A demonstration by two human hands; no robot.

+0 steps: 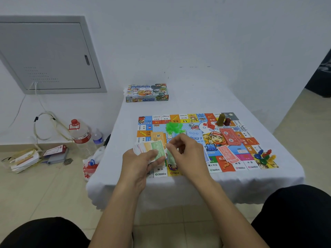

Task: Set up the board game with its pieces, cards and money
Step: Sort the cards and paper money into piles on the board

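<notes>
1. The left hand (141, 163) holds a fanned stack of paper play money (150, 149) over the near left part of the game board (238, 150). Its grip is closed around the stack, with the thumb on top.
2. The right hand (186, 151) is just beside the stack. Its fingers pinch a green bill (170, 154) at the right edge of the stack.
3. The game board lies flat on the tabletop (197, 101), which has a white cloth on it.
4. A pile of green plastic houses (174, 127) sits on the board, far from the hands.
5. An orange card stack (157, 137) lies on the board, just past the left hand.
6. Red play money (230, 136) lies on the right side of the board. More red bills (228, 153) lie nearer.
7. Small red pieces (209, 125) sit near the far middle of the board.
8. Two tall blocks (223, 119) stand at the far right corner of the board.
9. Colourful player pawns (264, 156) lie in a heap at the near right corner.
10. The game box (146, 93) rests at the far left of the tabletop.
11. A big water bottle (80, 135) with a red cap stands on the floor to the left.
</notes>
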